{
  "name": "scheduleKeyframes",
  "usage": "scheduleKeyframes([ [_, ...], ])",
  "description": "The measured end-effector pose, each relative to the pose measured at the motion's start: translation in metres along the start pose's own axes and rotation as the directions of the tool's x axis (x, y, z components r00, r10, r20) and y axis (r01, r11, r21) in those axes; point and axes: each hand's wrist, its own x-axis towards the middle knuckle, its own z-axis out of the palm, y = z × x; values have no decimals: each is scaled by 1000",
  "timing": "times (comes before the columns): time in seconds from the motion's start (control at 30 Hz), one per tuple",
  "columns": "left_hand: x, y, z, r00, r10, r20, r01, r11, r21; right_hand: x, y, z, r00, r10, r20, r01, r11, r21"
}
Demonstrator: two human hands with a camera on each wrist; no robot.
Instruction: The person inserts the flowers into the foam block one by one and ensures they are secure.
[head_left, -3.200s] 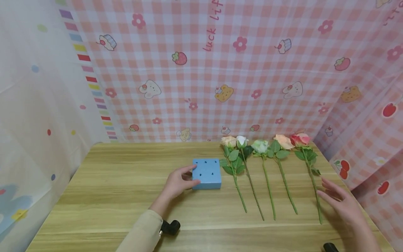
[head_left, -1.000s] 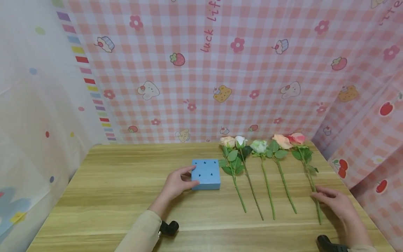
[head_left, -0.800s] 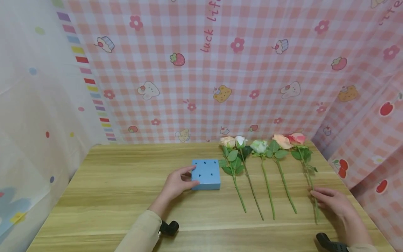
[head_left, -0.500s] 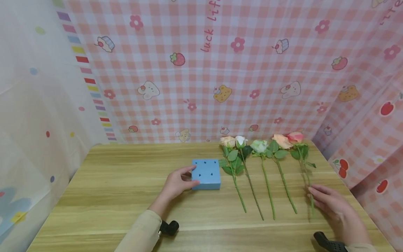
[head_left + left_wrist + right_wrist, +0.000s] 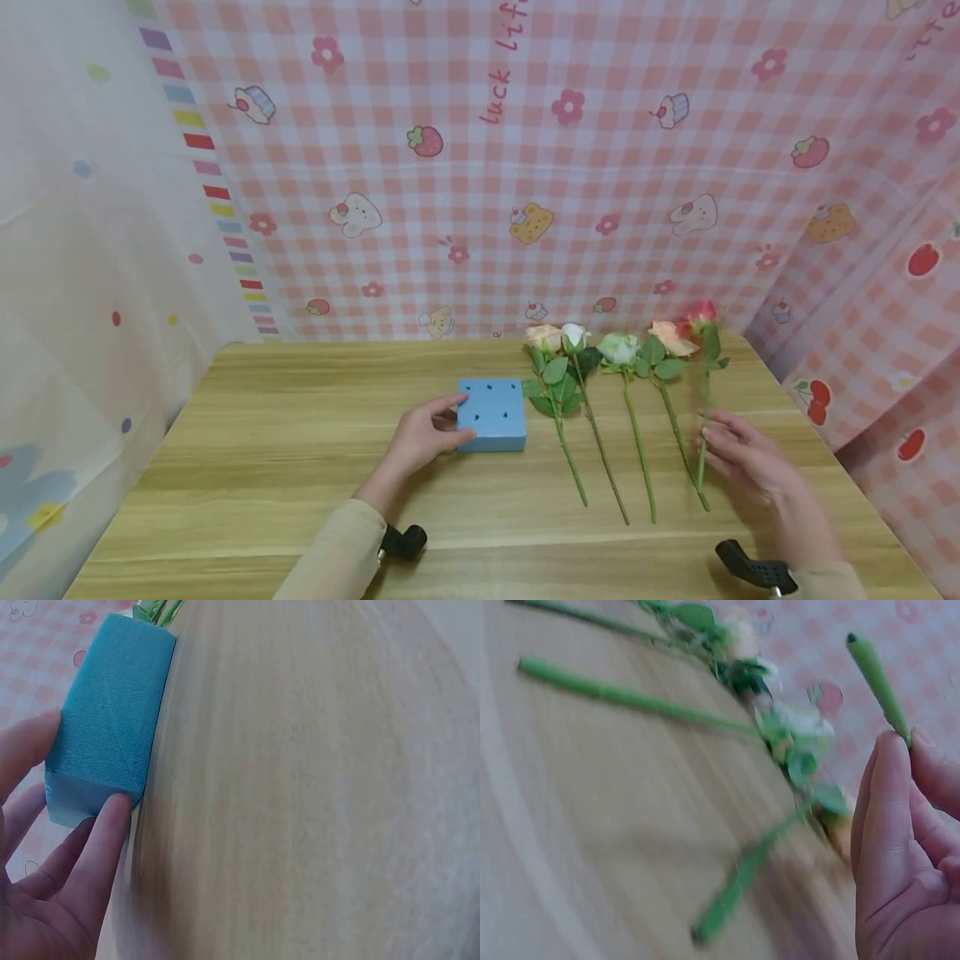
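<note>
Right hand [image 5: 750, 462], earlier just beside red rose [image 5: 703, 314], now pinches its stem [image 5: 874, 671]. Rose lifted off table [image 5: 300, 433], carried leftward, more upright than before. Bloom higher against checked cloth [image 5: 480, 279]. Stem's lower end, formerly well apart from peach rose [image 5: 672, 339], now overlaps its stem in head view.

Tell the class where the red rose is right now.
In the head view, the red rose is on the right side, pinched in the right hand beside the rightmost peach rose, which lies on the table.
</note>
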Motion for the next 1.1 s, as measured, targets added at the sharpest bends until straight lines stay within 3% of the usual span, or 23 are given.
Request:
scheduleKeyframes([
  [0.13,1,-1,0,1000,-1,1,1,1000,-5,15,3,20,994,-22,-103,9,992,-123],
  [0.27,1,-1,1,1000,-4,-1,4,1000,-1,28,6,39,975,-41,-219,-6,978,-210],
  [0.47,1,-2,1,1000,4,-4,-4,1000,-4,45,11,60,950,-73,-304,-24,953,-303],
  [0.63,1,-2,1,1000,0,-15,0,1000,-2,56,13,75,945,-94,-315,-37,922,-386],
  [1.1,2,-2,2,1000,-6,-23,7,1000,25,82,27,106,962,-155,-226,19,861,-508],
])
